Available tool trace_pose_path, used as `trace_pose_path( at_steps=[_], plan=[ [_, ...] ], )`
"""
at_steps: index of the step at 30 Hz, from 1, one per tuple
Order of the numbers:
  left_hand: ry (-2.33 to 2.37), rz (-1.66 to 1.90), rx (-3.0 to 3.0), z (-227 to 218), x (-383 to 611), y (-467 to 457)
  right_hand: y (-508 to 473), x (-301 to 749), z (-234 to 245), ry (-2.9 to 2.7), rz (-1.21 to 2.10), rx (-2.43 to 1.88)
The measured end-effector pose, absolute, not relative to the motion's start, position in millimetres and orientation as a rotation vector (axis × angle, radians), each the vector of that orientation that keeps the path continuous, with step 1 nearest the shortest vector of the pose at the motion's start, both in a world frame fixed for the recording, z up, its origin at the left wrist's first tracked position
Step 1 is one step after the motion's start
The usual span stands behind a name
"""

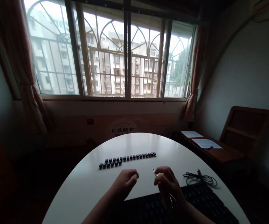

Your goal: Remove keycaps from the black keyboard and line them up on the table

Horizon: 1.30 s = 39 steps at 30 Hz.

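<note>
My left hand hovers over a white round table, its fingers pinched on a small black keycap. My right hand is beside it, closed around a thin metal wire tool whose tip points toward the keycap. A black keyboard lies under and in front of both wrists at the table's near edge. Further out on the table, several black keycaps are lined up in rows.
A coiled black cable rests on the table right of my right hand. A wooden side desk with white papers stands at the right. A barred window and curtains fill the far wall.
</note>
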<state>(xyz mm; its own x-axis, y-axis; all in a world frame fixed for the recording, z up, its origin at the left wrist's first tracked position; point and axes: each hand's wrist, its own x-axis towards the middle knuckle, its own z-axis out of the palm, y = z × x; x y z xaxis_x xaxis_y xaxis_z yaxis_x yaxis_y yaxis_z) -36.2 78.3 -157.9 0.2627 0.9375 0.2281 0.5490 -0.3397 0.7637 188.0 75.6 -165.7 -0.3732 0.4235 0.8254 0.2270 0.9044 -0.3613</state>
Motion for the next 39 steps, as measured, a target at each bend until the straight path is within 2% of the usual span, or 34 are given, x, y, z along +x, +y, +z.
trace_pose_path(
  at_steps=[9, 13, 21, 25, 31, 39],
  plan=[
    [1.083, 0.691, 2.033, -144, -25, 60, 80, 177, -179, -2.208, 0.155, -0.431],
    [1.125, 0.615, 2.019, -143, -26, 60, 77, 171, -177, -2.207, 0.158, -0.466],
    [1.066, 0.689, 2.020, -151, -40, 68, 82, 162, -168, -2.219, 0.344, -0.604],
    [1.239, 0.616, 1.965, -152, -60, 73, 98, 152, -162, -2.201, 0.447, -0.662],
    [1.476, 0.184, 2.123, -162, -84, 80, 146, 114, -175, -2.359, 0.446, -0.794],
    [1.407, 0.126, 2.062, -161, -85, 78, 189, 62, -196, -2.499, 0.405, -0.923]
  ],
)
